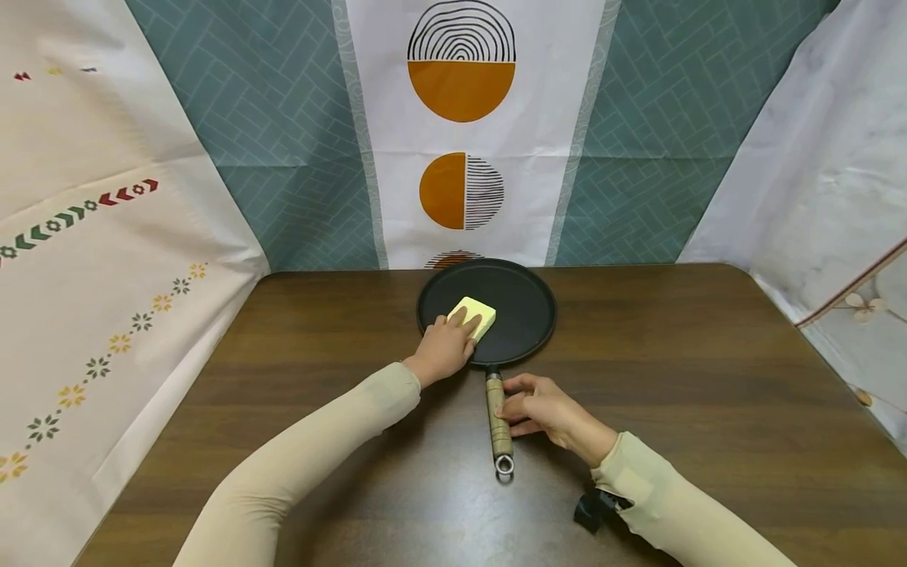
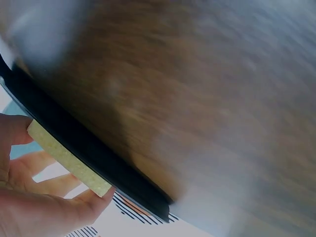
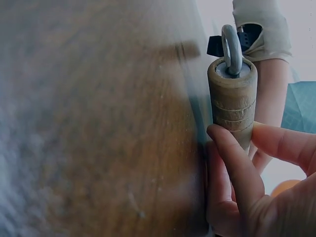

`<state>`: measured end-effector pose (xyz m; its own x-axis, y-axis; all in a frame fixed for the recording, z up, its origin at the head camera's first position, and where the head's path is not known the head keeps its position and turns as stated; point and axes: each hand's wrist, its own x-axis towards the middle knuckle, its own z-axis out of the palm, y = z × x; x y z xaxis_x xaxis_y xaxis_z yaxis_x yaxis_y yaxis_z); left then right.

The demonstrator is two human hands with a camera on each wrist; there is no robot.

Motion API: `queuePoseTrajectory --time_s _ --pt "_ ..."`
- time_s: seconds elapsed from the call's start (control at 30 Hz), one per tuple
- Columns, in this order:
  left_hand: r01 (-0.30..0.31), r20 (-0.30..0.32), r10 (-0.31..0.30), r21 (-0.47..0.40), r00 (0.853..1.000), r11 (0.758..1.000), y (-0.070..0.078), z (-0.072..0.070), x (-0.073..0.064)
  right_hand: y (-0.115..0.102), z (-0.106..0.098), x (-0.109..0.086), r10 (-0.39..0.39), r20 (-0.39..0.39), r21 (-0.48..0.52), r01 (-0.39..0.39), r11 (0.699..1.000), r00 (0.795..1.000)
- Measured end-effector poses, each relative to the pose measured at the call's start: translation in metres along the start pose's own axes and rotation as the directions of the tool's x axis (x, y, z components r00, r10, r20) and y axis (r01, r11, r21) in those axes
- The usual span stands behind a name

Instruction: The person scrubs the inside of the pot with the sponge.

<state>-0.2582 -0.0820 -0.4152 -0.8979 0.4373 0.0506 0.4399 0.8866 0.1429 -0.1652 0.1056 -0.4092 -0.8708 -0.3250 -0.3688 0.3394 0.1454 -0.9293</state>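
Observation:
A round black flat pan [image 1: 520, 303] lies on the table, its wooden handle [image 1: 498, 417] pointing toward me. My left hand [image 1: 444, 346] grips a pale yellow sponge [image 1: 469, 309] against the left part of the pan's surface. In the left wrist view, thumb and fingers hold the edges of the sponge [image 2: 69, 158], which lies flat on the pan [image 2: 94, 143]. My right hand [image 1: 546, 409] pinches the handle from the right. Up close in the right wrist view, fingertips and thumb sit on either side of the handle [image 3: 232, 98], below its metal ring [image 3: 231, 49].
The brown wooden table [image 1: 340, 315] spreads out around the pan. A patterned cloth [image 1: 283, 118] hangs behind its back edge, with a white embroidered cloth [image 1: 106, 276] at left and a pale curtain [image 1: 822, 157] at right. A small black device [image 1: 595, 508] sits at my right sleeve.

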Motion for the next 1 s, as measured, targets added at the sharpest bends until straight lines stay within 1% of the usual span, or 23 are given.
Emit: queuePoseTrajectory --time_s 0.17,0.47,0.6,0.83,0.93,1.0 --pt "-0.011 -0.010 0.011 0.003 1.000 1.000 0.009 0.003 0.001 0.001 -0.002 0.001 -0.009 0.015 0.007 0.009 1.000 1.000" --pt "-0.045 0.017 0.045 -0.004 0.999 0.999 0.026 0.005 0.007 0.002 -0.002 0.001 -0.011 0.020 0.015 0.011 1.000 1.000" --pt "-0.049 0.024 0.049 -0.003 0.999 0.999 0.032 0.005 0.010 0.001 -0.002 0.002 -0.011 0.018 0.015 0.010 1.000 1.000" --pt "-0.024 0.028 0.025 -0.014 0.999 1.000 0.032 0.005 0.009 0.001 -0.002 0.001 -0.013 0.034 0.015 0.013 1.000 0.999" --pt "-0.018 -0.003 0.018 -0.020 1.000 1.000 0.030 0.004 0.009 0.001 -0.002 0.001 -0.016 0.035 0.014 0.015 1.000 0.999" --pt "-0.012 -0.035 0.011 -0.029 0.999 1.000 0.028 0.003 0.010 0.001 -0.002 0.001 -0.019 0.034 0.014 0.018 1.000 0.999"
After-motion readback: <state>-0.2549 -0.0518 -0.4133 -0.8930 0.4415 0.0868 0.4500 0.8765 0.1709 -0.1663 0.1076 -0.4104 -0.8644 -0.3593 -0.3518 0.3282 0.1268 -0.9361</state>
